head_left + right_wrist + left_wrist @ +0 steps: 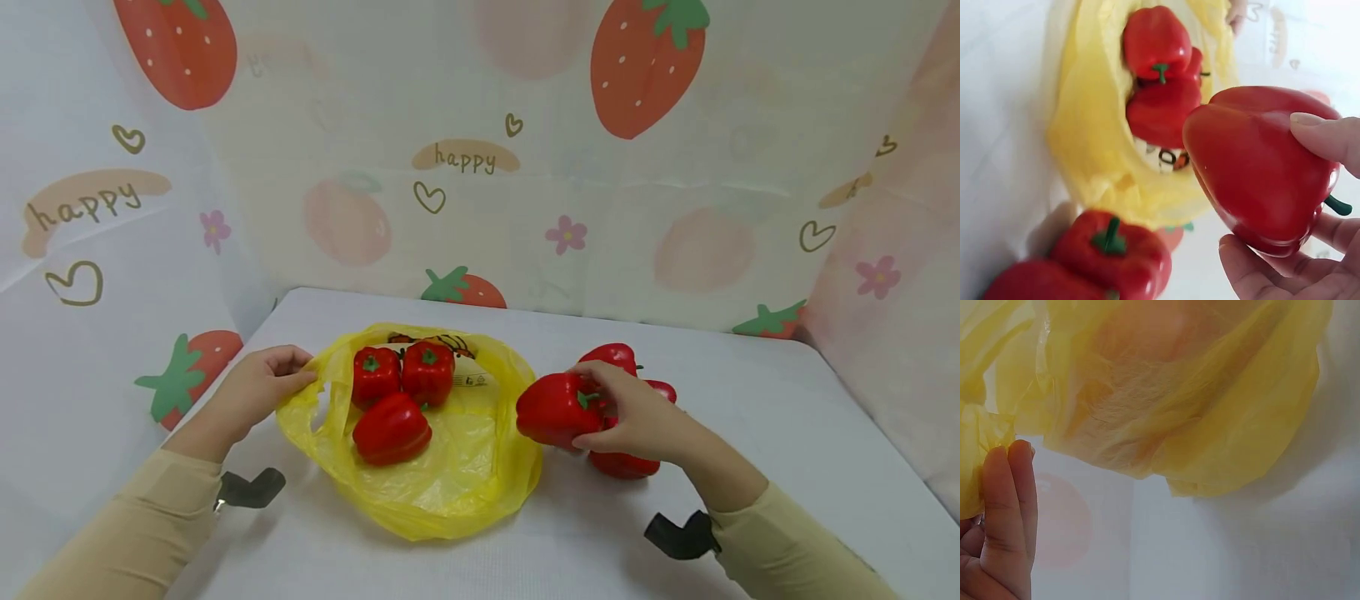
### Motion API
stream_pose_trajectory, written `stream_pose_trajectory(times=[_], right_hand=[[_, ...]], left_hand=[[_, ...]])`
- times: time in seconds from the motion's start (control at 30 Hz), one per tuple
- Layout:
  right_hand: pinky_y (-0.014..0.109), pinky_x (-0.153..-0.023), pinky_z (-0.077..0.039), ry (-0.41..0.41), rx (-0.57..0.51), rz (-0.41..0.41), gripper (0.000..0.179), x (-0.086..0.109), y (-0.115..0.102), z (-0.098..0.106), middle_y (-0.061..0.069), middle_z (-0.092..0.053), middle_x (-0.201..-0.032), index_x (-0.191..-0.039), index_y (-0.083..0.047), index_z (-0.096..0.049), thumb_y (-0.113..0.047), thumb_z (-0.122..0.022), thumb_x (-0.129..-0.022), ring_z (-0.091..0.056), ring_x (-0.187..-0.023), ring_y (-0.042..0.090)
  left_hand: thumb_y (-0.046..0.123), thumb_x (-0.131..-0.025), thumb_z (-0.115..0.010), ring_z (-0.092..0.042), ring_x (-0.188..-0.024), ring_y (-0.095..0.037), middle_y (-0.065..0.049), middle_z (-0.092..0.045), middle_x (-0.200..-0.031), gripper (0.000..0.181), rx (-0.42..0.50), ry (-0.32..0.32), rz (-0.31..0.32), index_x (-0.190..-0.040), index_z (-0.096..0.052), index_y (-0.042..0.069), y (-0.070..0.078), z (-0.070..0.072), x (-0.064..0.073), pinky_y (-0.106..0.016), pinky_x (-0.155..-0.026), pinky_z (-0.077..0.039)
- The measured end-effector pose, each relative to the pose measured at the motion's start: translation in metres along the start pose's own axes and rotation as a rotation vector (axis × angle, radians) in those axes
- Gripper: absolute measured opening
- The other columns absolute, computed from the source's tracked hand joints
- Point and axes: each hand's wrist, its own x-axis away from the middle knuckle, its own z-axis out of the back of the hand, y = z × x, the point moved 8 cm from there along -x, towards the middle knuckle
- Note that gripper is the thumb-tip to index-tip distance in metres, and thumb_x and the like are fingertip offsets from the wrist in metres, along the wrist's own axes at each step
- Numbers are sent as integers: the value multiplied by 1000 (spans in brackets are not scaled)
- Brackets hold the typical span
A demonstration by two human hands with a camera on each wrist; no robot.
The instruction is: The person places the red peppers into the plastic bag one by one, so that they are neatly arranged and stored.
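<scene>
Left grip: we're pinching a yellow plastic bag.
Right grip: we're clasping a red bell pepper nearby.

Head view, right of centre: loose peppers are partly obscured by right hand; count indeterminable. Print inside yellow bag is illegibly small. Left wrist view, lower left: frame edge crops left hand. Right wrist view, lower left: loose peppers are blurred, cut by bottom edge.
</scene>
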Motion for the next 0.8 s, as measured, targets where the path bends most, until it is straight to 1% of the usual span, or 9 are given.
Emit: stream_pose_trajectory(times=[0.07,0.2,0.3,0.47,0.6,0.67,0.8], right_hand=[[38,-72,-53,-9,20,-6,79,-9,-6,-5,-3,-50,-119,-126,-23,-43,-27,-85,-59,-45,-113,22],[38,-73,-52,-36,25,-29,80,-26,-16,-15,-6,-50,-120,-127,-27,-43,-26,-85,-59,-44,-112,18],[38,-73,-52,-52,39,-34,81,-37,-23,-21,-7,-49,-120,-128,-28,-43,-25,-85,-59,-44,-111,17],[36,-76,-51,-76,64,-17,79,-52,-34,-30,-6,-47,-124,-131,-27,-43,-24,-83,-63,-44,-112,16],[36,-79,-51,-96,88,-24,78,-64,-39,-40,-4,-46,-127,-132,-26,-42,-24,-82,-65,-43,-114,17],[36,-81,-50,-101,104,-30,77,-71,-41,-45,-3,-48,-126,-131,-23,-42,-25,-82,-66,-44,-114,17],[38,-83,-49,-84,124,-51,72,-83,-41,-51,-2,-51,-123,-126,-20,-44,-25,-82,-65,-46,-112,17]], left_hand=[[31,-89,-59,-58,-78,-20,-9,-61,-95,32,2,-1,-2,-107,-59,5,2,0,0,-26,-69,-50],[28,-89,-59,-58,-77,-21,-11,-61,-96,30,11,-6,-5,-106,-59,4,5,-1,1,-26,-69,-50],[27,-89,-58,-58,-76,-20,-11,-61,-96,29,9,-8,-7,-106,-59,4,6,-2,2,-26,-68,-50],[27,-89,-58,-58,-77,-21,-11,-61,-96,28,5,-5,1,-106,-59,4,7,-1,2,-26,-69,-50],[26,-89,-58,-58,-77,-21,-11,-61,-96,28,10,-3,-3,-107,-59,4,7,-2,1,-26,-69,-50],[27,-89,-58,-58,-77,-21,-11,-61,-97,29,15,-3,-3,-107,-59,4,7,-2,1,-26,-69,-50],[30,-89,-59,-59,-77,-22,-11,-61,-98,31,13,-3,5,-108,-59,5,7,-3,-1,-27,-70,-50]])
